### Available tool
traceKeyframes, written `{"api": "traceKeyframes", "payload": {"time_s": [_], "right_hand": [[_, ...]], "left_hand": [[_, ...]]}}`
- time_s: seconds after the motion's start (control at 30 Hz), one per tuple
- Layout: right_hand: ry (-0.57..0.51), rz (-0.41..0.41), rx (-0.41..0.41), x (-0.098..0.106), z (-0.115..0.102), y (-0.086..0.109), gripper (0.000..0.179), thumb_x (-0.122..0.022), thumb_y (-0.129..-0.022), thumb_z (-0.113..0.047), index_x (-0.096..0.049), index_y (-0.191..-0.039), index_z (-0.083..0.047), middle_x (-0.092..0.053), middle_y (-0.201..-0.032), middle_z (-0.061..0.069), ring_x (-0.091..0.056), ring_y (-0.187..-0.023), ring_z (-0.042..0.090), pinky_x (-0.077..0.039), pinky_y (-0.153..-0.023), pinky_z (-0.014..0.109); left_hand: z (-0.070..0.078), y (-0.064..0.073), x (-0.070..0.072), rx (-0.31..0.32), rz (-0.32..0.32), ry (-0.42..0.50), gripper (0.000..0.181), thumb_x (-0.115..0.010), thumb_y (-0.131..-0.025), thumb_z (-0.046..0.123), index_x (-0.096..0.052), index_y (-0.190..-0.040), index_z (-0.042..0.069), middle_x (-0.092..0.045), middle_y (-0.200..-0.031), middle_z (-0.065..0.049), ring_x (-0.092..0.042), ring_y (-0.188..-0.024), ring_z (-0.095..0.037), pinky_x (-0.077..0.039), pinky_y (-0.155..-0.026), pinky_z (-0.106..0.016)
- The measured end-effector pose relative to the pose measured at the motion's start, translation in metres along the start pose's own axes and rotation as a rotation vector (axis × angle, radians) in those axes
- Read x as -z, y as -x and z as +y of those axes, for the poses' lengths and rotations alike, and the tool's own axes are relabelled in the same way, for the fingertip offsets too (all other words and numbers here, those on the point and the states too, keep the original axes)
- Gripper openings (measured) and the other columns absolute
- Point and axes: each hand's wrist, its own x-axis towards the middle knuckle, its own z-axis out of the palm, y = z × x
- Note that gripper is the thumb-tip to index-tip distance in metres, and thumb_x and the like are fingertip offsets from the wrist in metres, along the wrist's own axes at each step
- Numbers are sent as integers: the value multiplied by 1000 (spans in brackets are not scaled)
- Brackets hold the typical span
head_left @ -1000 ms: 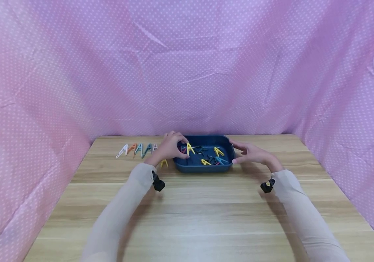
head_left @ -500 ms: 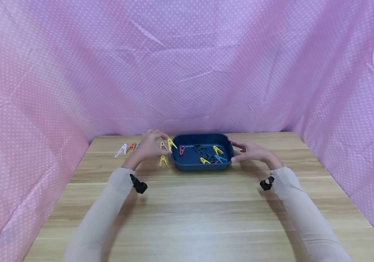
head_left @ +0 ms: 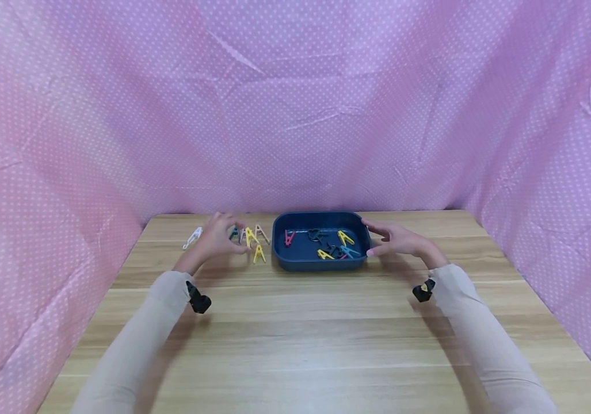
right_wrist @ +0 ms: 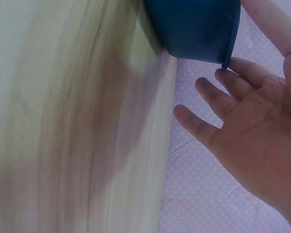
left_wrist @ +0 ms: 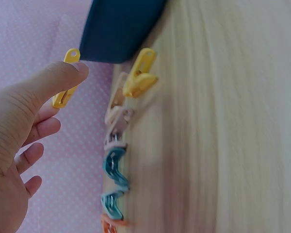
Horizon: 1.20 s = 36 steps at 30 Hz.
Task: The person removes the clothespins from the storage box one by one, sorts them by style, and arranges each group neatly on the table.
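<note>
My left hand [head_left: 218, 234] pinches a yellow clothespin [left_wrist: 68, 90] between thumb and fingers, held above the row of pegs left of the box. A second yellow clothespin [head_left: 259, 253] stands on the table just in front, beside a pale peach clothespin [head_left: 261, 232]. Spread wide, my right hand [head_left: 397, 239] has its fingertips and thumb at the right end of the dark blue box [head_left: 321, 265]. Its fingers look fairly straight in the right wrist view. Inside the box lie a red clothespin [head_left: 289, 237], yellow and blue ones, and dark green clips [head_left: 316, 234].
A white clothespin [head_left: 193, 237] is at the row's left end. Teal clothespins [left_wrist: 115, 165] and an orange clothespin [left_wrist: 109, 223] stand in the row, partly hidden by the left hand in the head view. A pink dotted cloth [head_left: 295, 115] hangs behind the wooden table [head_left: 305, 333].
The left hand has carried the yellow clothespin from over the box leftward to above the row of pegs. The right hand has stayed at the box's right end.
</note>
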Motion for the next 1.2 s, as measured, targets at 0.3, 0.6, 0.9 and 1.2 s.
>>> {"api": "traceKeyframes", "payload": {"time_s": [0.3,0.6,0.9,1.2], "right_hand": [[-14,-4,4,0,0,0,94,-79,-89,-22,-21,-163,-9,-15,-170,20,-14,-156,43,-19,-121,64],[-1,-4,6,-1,-1,1,94,-79,-90,-23,-21,-163,-8,-16,-169,21,-15,-156,43,-19,-121,63],[7,-2,10,0,-2,2,94,-79,-90,-24,-21,-163,-8,-16,-169,20,-14,-156,43,-19,-121,63],[1,-9,14,-1,-3,2,94,-78,-90,-23,-21,-162,-7,-16,-169,20,-14,-156,43,-19,-121,64]], "left_hand": [[-8,8,-1,9,-67,-62,56,-93,-70,26,-72,-119,9,-63,-138,-12,-42,-130,-37,-25,-111,-58],[-12,15,-3,22,-124,-133,60,-90,-73,30,-70,-125,10,-56,-146,-16,-41,-131,-37,-25,-111,-55],[-15,17,-8,-40,-115,-147,59,-93,-68,25,-72,-121,9,-60,-141,-16,-45,-119,-31,-26,-108,-54],[-17,17,-16,-65,-105,-183,53,-92,-66,27,-75,-115,16,-64,-134,-10,-45,-113,-28,-26,-100,-54]]}}
